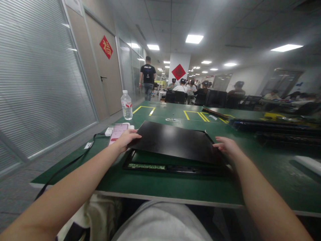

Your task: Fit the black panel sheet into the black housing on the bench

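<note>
A thin, dark, glossy screen panel [173, 140] is tilted over a black frame [195, 169], its left side raised. My left hand [128, 139] pinches the panel's left edge between thumb and fingers. At the opposite edge, the fingertips of my right hand [227, 147] are closed on the panel's right side, close to the frame's corner. A green circuit board strip [146, 166] shows along the near side of the frame. The panel covers most of the frame's far part.
A water bottle [126, 105] and a pink-screened phone [118, 132] stand left on the green table [175, 187]. Long black strips [271, 126] lie at right, with a white object [308, 164] nearer. A cable [75, 159] crosses the left edge. People sit and walk beyond.
</note>
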Action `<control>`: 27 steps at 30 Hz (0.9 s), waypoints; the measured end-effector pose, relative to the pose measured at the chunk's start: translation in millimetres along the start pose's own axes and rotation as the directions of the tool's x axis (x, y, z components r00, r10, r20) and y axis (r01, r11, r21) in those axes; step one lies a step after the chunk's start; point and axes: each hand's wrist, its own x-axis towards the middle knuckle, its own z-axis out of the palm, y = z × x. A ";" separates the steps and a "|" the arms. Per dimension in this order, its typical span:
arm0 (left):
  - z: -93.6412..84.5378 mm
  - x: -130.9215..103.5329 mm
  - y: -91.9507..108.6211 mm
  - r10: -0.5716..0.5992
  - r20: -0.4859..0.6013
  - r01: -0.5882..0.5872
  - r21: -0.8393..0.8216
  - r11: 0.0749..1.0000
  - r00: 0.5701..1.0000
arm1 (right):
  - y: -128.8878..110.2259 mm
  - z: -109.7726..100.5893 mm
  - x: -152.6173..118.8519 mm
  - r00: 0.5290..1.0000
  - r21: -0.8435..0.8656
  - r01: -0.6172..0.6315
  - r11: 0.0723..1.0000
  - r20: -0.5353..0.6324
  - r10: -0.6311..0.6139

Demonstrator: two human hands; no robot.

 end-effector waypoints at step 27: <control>5.8 -2.6 -4.1 0.040 -0.071 -0.020 0.272 0.962 0.997 | 4.8 -1.5 4.6 0.983 -0.280 0.159 0.947 -0.048 -0.179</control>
